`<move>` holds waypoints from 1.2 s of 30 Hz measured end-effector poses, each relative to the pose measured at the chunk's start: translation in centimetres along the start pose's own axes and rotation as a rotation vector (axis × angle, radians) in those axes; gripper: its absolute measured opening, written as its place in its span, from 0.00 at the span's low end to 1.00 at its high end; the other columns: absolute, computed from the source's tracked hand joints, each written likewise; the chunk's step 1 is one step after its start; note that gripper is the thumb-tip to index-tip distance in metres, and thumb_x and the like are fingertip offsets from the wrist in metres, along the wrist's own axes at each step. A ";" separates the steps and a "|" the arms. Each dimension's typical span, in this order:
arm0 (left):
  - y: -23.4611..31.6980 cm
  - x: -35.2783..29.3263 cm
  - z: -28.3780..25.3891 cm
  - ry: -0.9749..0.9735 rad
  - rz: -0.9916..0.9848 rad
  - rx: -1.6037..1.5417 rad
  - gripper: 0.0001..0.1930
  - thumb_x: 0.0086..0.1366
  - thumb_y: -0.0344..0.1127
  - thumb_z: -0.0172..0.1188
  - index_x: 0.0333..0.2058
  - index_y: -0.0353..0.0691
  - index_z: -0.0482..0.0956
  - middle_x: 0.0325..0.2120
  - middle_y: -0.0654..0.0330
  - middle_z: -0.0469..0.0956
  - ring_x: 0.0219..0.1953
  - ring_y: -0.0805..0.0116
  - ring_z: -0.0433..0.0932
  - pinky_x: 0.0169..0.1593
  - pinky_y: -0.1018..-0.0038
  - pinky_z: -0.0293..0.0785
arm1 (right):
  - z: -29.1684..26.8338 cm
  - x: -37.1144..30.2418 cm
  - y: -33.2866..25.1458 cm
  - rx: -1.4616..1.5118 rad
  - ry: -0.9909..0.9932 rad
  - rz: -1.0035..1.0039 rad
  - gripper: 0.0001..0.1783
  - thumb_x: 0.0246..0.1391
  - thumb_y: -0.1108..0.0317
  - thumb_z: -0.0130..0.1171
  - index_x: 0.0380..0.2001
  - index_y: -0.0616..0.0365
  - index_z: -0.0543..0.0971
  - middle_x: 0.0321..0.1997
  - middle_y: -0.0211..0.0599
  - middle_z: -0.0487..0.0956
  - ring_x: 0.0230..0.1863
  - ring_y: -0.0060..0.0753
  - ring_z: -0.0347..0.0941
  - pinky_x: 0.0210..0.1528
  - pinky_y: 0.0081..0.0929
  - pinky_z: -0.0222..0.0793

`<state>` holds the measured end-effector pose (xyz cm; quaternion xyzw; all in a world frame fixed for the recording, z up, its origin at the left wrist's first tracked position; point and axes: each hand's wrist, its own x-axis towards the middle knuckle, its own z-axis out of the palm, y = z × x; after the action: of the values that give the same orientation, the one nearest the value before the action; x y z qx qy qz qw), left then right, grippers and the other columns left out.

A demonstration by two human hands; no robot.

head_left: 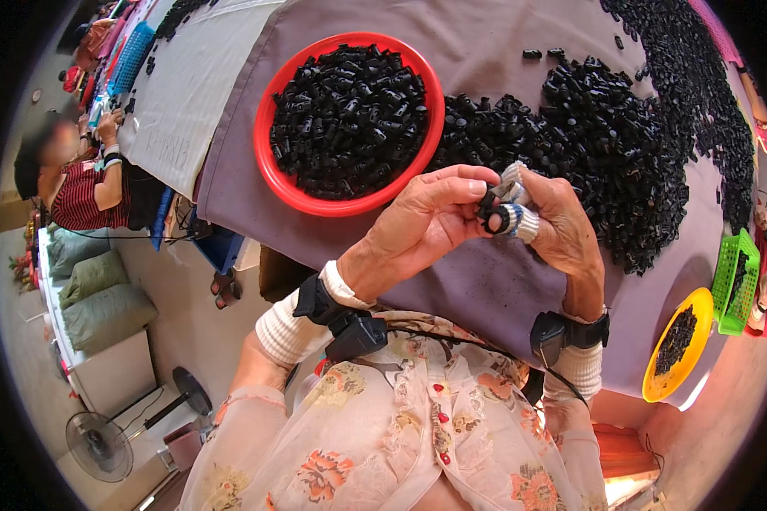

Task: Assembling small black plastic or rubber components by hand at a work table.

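Note:
In front of my chest, both hands meet over the near edge of the cloth-covered table. My left hand [430, 213] is closed, thumb and fingers pinching a small black plastic part [488, 204]. From the other side my right hand [562, 217] grips the same part; white and blue knitted covers [518, 221] wrap some of its fingers. The part's exact shape is mostly hidden by the fingertips. Just beyond my hands lies a large heap of similar black parts [601, 145]. A red basin [266, 149] full of them stands beyond my left hand.
More black parts [699, 77] spread along the far right. A yellow bowl [703, 311] and a green basket [724, 307], each with black pieces, are at the right edge. Another person [85, 187] sits at a white-covered table [183, 102] on the left. A fan [100, 447] stands lower left.

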<state>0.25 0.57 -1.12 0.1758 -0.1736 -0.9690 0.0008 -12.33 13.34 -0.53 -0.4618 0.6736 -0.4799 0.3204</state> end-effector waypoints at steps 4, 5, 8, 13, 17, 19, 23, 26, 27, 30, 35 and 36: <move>0.1 -0.2 0.1 0.007 0.002 -0.001 0.09 0.58 0.29 0.53 0.38 0.34 0.72 0.29 0.57 0.75 0.29 0.69 0.74 0.39 0.73 0.72 | -0.1 0.1 -0.1 0.023 -0.014 0.004 0.22 0.40 0.52 0.64 0.25 0.61 0.71 0.15 0.33 0.70 0.15 0.22 0.60 0.19 0.22 0.58; 0.1 -0.2 0.1 0.009 -0.001 -0.004 0.09 0.58 0.29 0.53 0.38 0.34 0.72 0.29 0.57 0.75 0.29 0.69 0.74 0.38 0.73 0.72 | -0.1 0.2 -0.2 0.022 -0.019 0.018 0.22 0.40 0.52 0.64 0.25 0.61 0.71 0.16 0.33 0.71 0.16 0.21 0.61 0.20 0.22 0.59; 0.0 -0.2 0.1 0.008 0.003 -0.011 0.09 0.58 0.29 0.52 0.38 0.34 0.72 0.29 0.57 0.75 0.29 0.68 0.75 0.38 0.73 0.72 | -0.2 0.2 -0.5 0.002 -0.034 0.027 0.22 0.40 0.53 0.64 0.25 0.61 0.72 0.16 0.33 0.71 0.17 0.19 0.63 0.21 0.21 0.61; 0.0 -0.2 -0.3 0.005 -0.004 -0.021 0.09 0.58 0.28 0.52 0.37 0.33 0.72 0.29 0.56 0.74 0.29 0.68 0.75 0.38 0.73 0.72 | -0.1 0.2 -0.4 0.005 -0.044 0.025 0.22 0.40 0.53 0.64 0.26 0.61 0.72 0.16 0.33 0.71 0.17 0.19 0.62 0.21 0.21 0.61; 0.0 -0.1 -0.3 0.005 -0.005 -0.035 0.09 0.58 0.27 0.51 0.38 0.33 0.72 0.29 0.56 0.74 0.29 0.68 0.75 0.38 0.73 0.72 | 0.0 0.2 -0.2 0.007 -0.034 0.017 0.21 0.41 0.54 0.63 0.26 0.61 0.72 0.16 0.32 0.70 0.17 0.19 0.61 0.20 0.21 0.59; 0.0 -0.1 -0.3 0.005 -0.003 -0.044 0.09 0.58 0.27 0.51 0.38 0.33 0.72 0.29 0.56 0.74 0.29 0.67 0.75 0.38 0.73 0.72 | 0.0 0.1 -0.2 0.027 -0.019 0.031 0.20 0.41 0.54 0.63 0.26 0.61 0.72 0.16 0.31 0.69 0.17 0.19 0.60 0.20 0.21 0.59; 0.0 -0.1 -0.2 -0.004 -0.005 -0.049 0.09 0.58 0.27 0.51 0.38 0.33 0.72 0.29 0.56 0.74 0.30 0.67 0.74 0.39 0.73 0.73 | 0.1 0.1 -0.2 0.046 0.000 0.037 0.21 0.42 0.53 0.63 0.26 0.61 0.72 0.15 0.30 0.67 0.17 0.18 0.58 0.19 0.21 0.58; -0.1 -0.1 -0.3 -0.009 -0.006 -0.058 0.09 0.58 0.27 0.51 0.38 0.33 0.72 0.29 0.56 0.74 0.31 0.67 0.74 0.39 0.73 0.73 | 0.0 0.0 -0.1 0.015 -0.026 0.050 0.22 0.41 0.51 0.63 0.26 0.61 0.72 0.14 0.30 0.66 0.17 0.18 0.57 0.19 0.21 0.57; -0.1 -0.1 -0.3 -0.005 -0.006 -0.062 0.09 0.58 0.27 0.51 0.38 0.33 0.72 0.30 0.56 0.74 0.31 0.67 0.74 0.39 0.73 0.73 | 0.0 0.0 0.0 0.016 -0.026 0.050 0.22 0.41 0.51 0.63 0.26 0.61 0.72 0.14 0.30 0.66 0.17 0.18 0.57 0.19 0.21 0.57; -0.2 0.0 -0.3 -0.003 -0.013 -0.068 0.09 0.58 0.27 0.51 0.38 0.33 0.72 0.30 0.56 0.74 0.31 0.67 0.74 0.39 0.72 0.73 | 0.0 0.0 0.2 0.002 -0.021 0.038 0.23 0.41 0.49 0.63 0.26 0.60 0.72 0.14 0.30 0.66 0.17 0.18 0.57 0.19 0.21 0.57; -0.2 0.1 -0.5 -0.004 -0.020 -0.059 0.09 0.58 0.28 0.52 0.37 0.34 0.72 0.29 0.56 0.74 0.30 0.67 0.74 0.39 0.72 0.72 | 0.2 0.0 0.2 0.043 0.001 -0.003 0.20 0.42 0.53 0.63 0.26 0.60 0.72 0.14 0.30 0.66 0.17 0.18 0.58 0.19 0.21 0.57; -0.2 0.1 -0.5 -0.004 -0.022 -0.052 0.09 0.58 0.28 0.52 0.37 0.34 0.72 0.29 0.56 0.74 0.30 0.67 0.74 0.39 0.72 0.72 | 0.2 0.0 0.1 0.043 0.002 -0.003 0.20 0.42 0.53 0.63 0.26 0.60 0.72 0.14 0.30 0.66 0.17 0.18 0.58 0.19 0.21 0.57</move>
<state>0.36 0.58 -1.69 0.1755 -0.1463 -0.9735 -0.0056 -12.24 13.28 -0.70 -0.4556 0.6626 -0.4951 0.3290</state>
